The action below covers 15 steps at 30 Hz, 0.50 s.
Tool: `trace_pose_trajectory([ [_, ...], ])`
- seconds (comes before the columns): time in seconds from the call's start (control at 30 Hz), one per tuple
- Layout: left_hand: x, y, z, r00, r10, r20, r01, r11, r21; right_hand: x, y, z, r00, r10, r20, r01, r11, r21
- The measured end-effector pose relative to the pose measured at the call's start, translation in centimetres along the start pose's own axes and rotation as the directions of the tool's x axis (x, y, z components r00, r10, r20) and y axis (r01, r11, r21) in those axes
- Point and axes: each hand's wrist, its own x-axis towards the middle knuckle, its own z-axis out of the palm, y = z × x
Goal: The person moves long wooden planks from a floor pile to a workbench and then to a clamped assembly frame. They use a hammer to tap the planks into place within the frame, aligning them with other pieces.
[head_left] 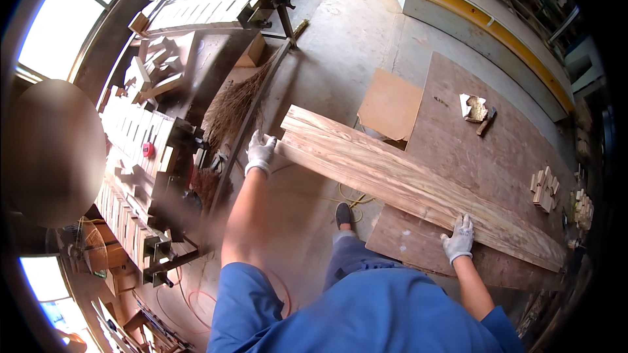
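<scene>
Long boards (392, 170), pale brown with dark wavy grain, extend across the brown panel (484, 147), their left end projecting past its left edge; the left hand (260, 152) is clamped on that end; the right hand (460, 238) (white-gloved, like the left) lies, fingers extended, on the boards towards the panel's near edge

1. No wording, number or sign is legible anywhere.
2. Right hand (460, 238): the back of its pale glove bears a faint greyish mark, too blurred to make out.
3. Left of the left hand (260, 153), the red tape measure (148, 150) shows a small dark patch on its case; whether this is print cannot be told.
4. Far beyond the right hand, the yellow band (451, 1) along the machine carries small marks, too tiny to tell as lettering.
</scene>
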Motion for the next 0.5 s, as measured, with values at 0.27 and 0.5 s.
trace_pose_trajectory([
  [0.27,2.7,-1.6,1.6,0.98,0.01,0.198,0.0,0.999,-0.052,0.0,1.0,1.1,0.997,-0.011,-0.073,0.016,0.998,0.06],
  [0.5,-2.1,0.6,3.1,0.954,0.027,0.299,0.07,0.949,-0.308,0.0,0.5,1.0,0.999,-0.002,-0.051,0.003,1.0,0.014],
])
